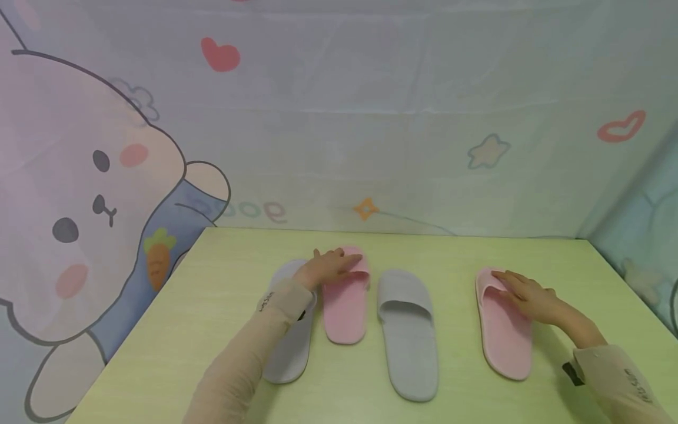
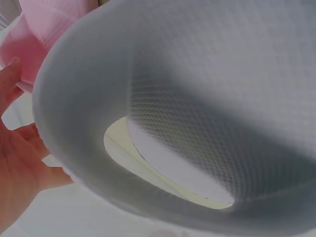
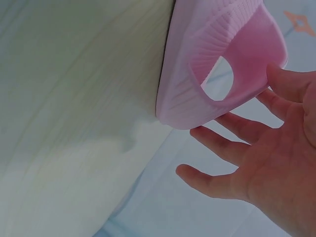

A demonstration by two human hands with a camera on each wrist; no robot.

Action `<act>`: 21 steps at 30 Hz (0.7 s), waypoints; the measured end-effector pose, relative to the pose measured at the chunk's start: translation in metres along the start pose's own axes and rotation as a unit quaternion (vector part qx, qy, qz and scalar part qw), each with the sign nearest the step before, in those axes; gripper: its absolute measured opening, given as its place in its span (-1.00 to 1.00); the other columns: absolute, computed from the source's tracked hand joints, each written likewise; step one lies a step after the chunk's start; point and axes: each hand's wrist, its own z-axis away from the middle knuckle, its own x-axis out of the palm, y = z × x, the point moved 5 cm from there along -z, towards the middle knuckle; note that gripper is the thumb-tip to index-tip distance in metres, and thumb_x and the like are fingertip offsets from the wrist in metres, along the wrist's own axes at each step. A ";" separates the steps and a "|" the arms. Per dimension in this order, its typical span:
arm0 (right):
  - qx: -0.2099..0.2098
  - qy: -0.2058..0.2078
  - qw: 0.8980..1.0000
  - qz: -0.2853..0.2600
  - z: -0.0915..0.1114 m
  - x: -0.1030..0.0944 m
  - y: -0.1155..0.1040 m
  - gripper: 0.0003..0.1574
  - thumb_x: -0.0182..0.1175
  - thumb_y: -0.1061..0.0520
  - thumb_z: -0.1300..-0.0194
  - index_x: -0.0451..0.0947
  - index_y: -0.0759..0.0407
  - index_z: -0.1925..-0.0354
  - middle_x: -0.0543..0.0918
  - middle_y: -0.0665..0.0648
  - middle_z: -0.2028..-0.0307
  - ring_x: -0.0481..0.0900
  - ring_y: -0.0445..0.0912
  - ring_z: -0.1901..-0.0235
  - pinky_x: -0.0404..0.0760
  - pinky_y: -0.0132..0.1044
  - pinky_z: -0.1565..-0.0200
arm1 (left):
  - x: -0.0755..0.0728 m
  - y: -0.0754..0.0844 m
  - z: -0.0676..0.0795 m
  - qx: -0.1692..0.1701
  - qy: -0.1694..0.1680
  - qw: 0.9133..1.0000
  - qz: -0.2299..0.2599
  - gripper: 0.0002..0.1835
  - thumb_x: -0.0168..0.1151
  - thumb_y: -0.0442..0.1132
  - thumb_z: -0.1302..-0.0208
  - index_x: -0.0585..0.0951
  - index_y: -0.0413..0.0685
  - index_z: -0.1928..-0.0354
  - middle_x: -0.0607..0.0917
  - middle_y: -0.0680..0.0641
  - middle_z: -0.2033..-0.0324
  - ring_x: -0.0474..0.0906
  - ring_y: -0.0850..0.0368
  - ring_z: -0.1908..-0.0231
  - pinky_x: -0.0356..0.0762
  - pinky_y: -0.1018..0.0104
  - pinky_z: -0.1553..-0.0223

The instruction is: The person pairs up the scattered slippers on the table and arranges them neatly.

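Observation:
Four slippers lie in a row, toes pointing away, grey alternating with pink. At the strap of the left pink slipper (image 1: 345, 312) is my left hand (image 1: 327, 266), its thumb and forefinger pinching the strap edge. That forearm crosses over the left grey slipper (image 1: 290, 353) and hides part of it; its strap fills much of the left wrist view. My right hand (image 1: 535, 299) holds the strap of the right pink slipper (image 1: 505, 341), thumb at the opening and other fingers spread over the outside. Between the pink slippers lies the second grey slipper (image 1: 410, 347), touched by neither hand.
The slippers rest on a pale yellow-green table (image 1: 455, 253). Behind it hangs a printed cloth (image 1: 339, 135) with hearts, stars and a large cartoon animal (image 1: 95, 176) at the left. The table's far edge meets this cloth.

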 end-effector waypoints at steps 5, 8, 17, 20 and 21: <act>0.000 0.003 1.000 0.008 0.000 0.001 0.001 -0.49 -0.08 0.09 -0.33 0.18 0.23 -0.20 0.27 0.49 -0.14 0.27 0.44 -0.07 0.22 0.46 0.28 | -0.004 0.002 0.003 0.016 0.026 0.999 -0.014 -0.41 -0.13 0.24 -0.22 0.24 0.23 -0.27 0.43 -0.25 -0.08 0.33 -0.24 -0.10 -0.17 -0.43 -0.12; 0.001 0.004 1.000 0.011 0.001 0.001 0.002 -0.49 -0.07 0.09 -0.33 0.18 0.22 -0.20 0.27 0.49 -0.14 0.28 0.44 -0.07 0.22 0.46 0.28 | -0.008 0.003 0.005 0.024 0.042 0.999 -0.020 -0.44 -0.12 0.24 -0.22 0.28 0.24 -0.21 0.46 -0.24 0.04 0.39 -0.23 0.01 -0.13 -0.45 -0.10; 0.007 0.006 1.000 0.017 0.003 0.001 0.009 -0.47 -0.07 0.07 -0.33 0.18 0.18 -0.23 0.26 0.49 -0.16 0.28 0.43 -0.08 0.25 0.41 0.28 | -0.024 0.003 0.008 0.015 0.065 0.998 -0.020 -0.46 -0.18 0.30 -0.21 0.26 0.37 -0.21 0.45 -0.10 0.08 0.37 -0.02 0.22 -0.09 -0.37 -0.14; 0.011 0.005 1.000 0.018 0.004 0.001 0.011 -0.48 -0.08 0.07 -0.34 0.18 0.16 -0.23 0.26 0.48 -0.17 0.28 0.43 -0.08 0.25 0.40 0.27 | -0.032 0.007 0.009 0.026 0.075 0.996 -0.030 -0.46 -0.19 0.27 -0.24 0.24 0.34 -0.23 0.45 -0.12 0.03 0.40 -0.05 0.18 -0.02 -0.36 -0.12; 0.010 0.006 1.000 0.018 0.004 0.001 0.011 -0.48 -0.08 0.07 -0.33 0.18 0.16 -0.23 0.26 0.48 -0.17 0.28 0.43 -0.07 0.26 0.40 0.28 | -0.034 0.008 0.009 0.031 0.079 0.996 -0.033 -0.45 -0.19 0.26 -0.24 0.24 0.32 -0.24 0.45 -0.13 0.02 0.41 -0.06 0.17 0.00 -0.36 -0.11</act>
